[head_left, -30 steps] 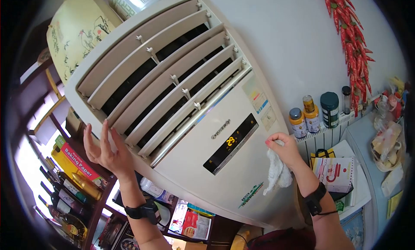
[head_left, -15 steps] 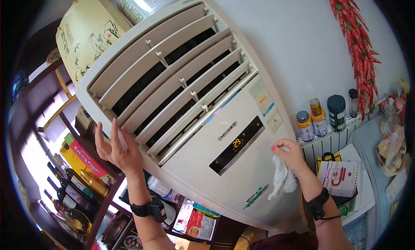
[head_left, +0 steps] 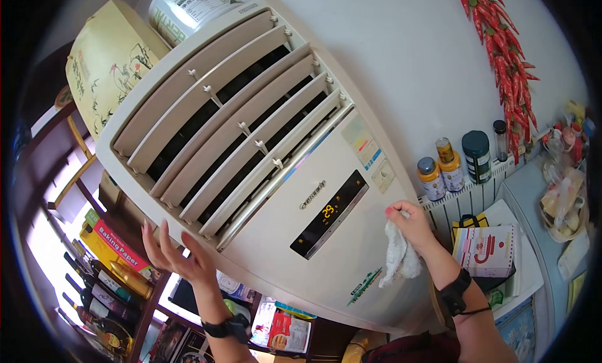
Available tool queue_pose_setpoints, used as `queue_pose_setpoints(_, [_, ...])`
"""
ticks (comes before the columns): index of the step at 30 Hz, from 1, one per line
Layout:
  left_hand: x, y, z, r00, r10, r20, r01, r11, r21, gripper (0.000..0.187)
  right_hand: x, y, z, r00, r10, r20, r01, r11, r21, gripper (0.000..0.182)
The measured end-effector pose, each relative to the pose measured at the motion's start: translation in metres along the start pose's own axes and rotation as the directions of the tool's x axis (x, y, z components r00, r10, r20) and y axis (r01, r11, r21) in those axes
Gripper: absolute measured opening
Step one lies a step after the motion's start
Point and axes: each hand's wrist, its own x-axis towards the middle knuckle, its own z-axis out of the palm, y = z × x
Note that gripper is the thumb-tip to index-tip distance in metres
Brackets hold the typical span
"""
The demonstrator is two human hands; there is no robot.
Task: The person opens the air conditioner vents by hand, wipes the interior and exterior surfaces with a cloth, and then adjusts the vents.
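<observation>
A tall cream floor-standing air conditioner (head_left: 338,256) fills the middle of the view, its display panel (head_left: 329,214) lit with "29". Wide louver slats (head_left: 251,121) cross its upper part, with dark gaps between them. My right hand (head_left: 411,225) pinches a crumpled white cloth (head_left: 398,259), which hangs down in front of the unit's lower right side. Near the lower left edge of the louvers, my left hand (head_left: 182,256) is raised with its fingers spread and holds nothing. Each wrist wears a black band.
Wine bottles (head_left: 103,294) and a baking paper box (head_left: 119,241) stand on the left shelf. A patterned yellow bag (head_left: 110,62) and a clear tub (head_left: 188,15) top the unit. Right are supplement bottles (head_left: 450,165) above a radiator, a white box (head_left: 486,250) and hanging red chilies (head_left: 501,62).
The view has shifted, so the air conditioner sits a little further left and lower. My left hand has dropped lower against the louvers. The cloth stays pinched in my right hand.
</observation>
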Motion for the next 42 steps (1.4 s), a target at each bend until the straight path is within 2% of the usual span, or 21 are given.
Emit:
queue_pose_setpoints(2, [-0.024,0.013,-0.013,0.991,-0.130,0.006,0.129,0.982,-0.141,0.033,0.004,0.009,-0.003,0.999,-0.015,-0.050,0.016,1.000,0.022,0.017])
queue_pose_setpoints(4, [-0.047,0.025,-0.030,0.984,-0.169,0.057,0.175,0.974,-0.144,0.032,0.004,0.009,-0.004,1.000,0.009,-0.014,-0.008,0.999,0.053,0.025])
queue_pose_setpoints(5, [-0.057,0.033,-0.041,0.978,-0.165,0.126,0.172,0.984,-0.046,0.032,0.003,0.008,-0.005,1.000,0.019,0.004,-0.020,0.998,0.065,0.030])
queue_pose_setpoints(6, [-0.072,0.043,-0.047,0.959,-0.237,0.157,0.253,0.962,-0.098,0.033,0.003,0.008,-0.004,0.999,0.002,0.032,-0.004,0.998,0.068,0.033])
queue_pose_setpoints(8, [-0.100,0.049,-0.059,0.939,-0.250,0.235,0.266,0.963,-0.039,0.034,0.001,0.008,-0.001,0.995,-0.029,0.091,0.022,0.997,0.074,0.039])
queue_pose_setpoints(11, [-0.134,0.059,-0.064,0.903,-0.339,0.266,0.380,0.917,-0.120,0.038,0.004,0.019,-0.002,0.988,-0.076,0.136,0.075,0.997,0.013,0.045])
queue_pose_setpoints(14, [-0.157,0.076,-0.062,0.834,-0.474,0.282,0.531,0.828,-0.179,0.049,0.008,0.024,0.005,0.993,-0.112,0.035,0.113,0.994,-0.016,0.048])
queue_pose_setpoints(15, [-0.168,0.077,-0.065,0.768,-0.533,0.356,0.594,0.800,-0.083,0.061,0.009,0.026,0.008,0.992,-0.124,-0.008,0.124,0.992,0.013,0.047])
queue_pose_setpoints(18, [-0.186,0.090,-0.057,0.638,-0.610,0.470,0.751,0.628,-0.204,0.067,0.010,0.028,0.014,0.985,-0.132,-0.110,0.142,0.987,0.082,0.044])
queue_pose_setpoints(20, [-0.196,0.093,-0.055,0.615,-0.566,0.549,0.749,0.637,-0.183,0.072,0.012,0.023,0.017,0.984,-0.105,-0.144,0.122,0.986,0.113,0.040])
queue_pose_setpoints(23, [-0.208,0.095,-0.050,0.590,-0.538,0.602,0.766,0.609,-0.206,0.075,0.019,0.024,0.019,0.971,-0.138,-0.197,0.191,0.942,0.278,0.035])
queue_pose_setpoints(26, [-0.205,0.098,-0.049,0.572,-0.556,0.603,0.773,0.611,-0.171,0.079,0.024,0.027,0.022,0.951,-0.174,-0.257,0.239,0.939,0.248,0.033])
queue_pose_setpoints(29, [-0.198,0.102,-0.047,0.534,-0.567,0.626,0.815,0.541,-0.206,0.083,0.023,0.034,0.029,0.939,-0.156,-0.308,0.220,0.958,0.186,0.030])
queue_pose_setpoints(32, [-0.199,0.104,-0.046,0.517,-0.585,0.625,0.832,0.516,-0.204,0.085,0.012,0.064,0.058,0.897,-0.288,-0.336,0.240,0.954,-0.179,0.031])
queue_pose_setpoints(34, [-0.201,0.105,-0.045,0.514,-0.600,0.613,0.834,0.516,-0.195,0.085,-0.011,0.077,0.079,0.882,-0.427,-0.201,0.376,0.893,-0.249,0.033])
queue_pose_setpoints(37, [-0.200,0.109,-0.045,0.498,-0.621,0.605,0.847,0.499,-0.186,0.085,-0.042,0.071,0.091,0.807,-0.570,0.154,0.582,0.726,-0.366,0.035])
queue_pose_setpoints(40, [-0.196,0.111,-0.047,0.482,-0.620,0.619,0.859,0.473,-0.196,0.084,-0.043,0.069,0.084,0.782,-0.533,0.323,0.622,0.697,-0.355,0.034])
queue_pose_setpoints(42, [-0.200,0.107,-0.047,0.501,-0.598,0.626,0.845,0.496,-0.202,0.084,-0.021,0.063,0.081,0.784,-0.611,0.109,0.591,0.682,-0.430,0.035])
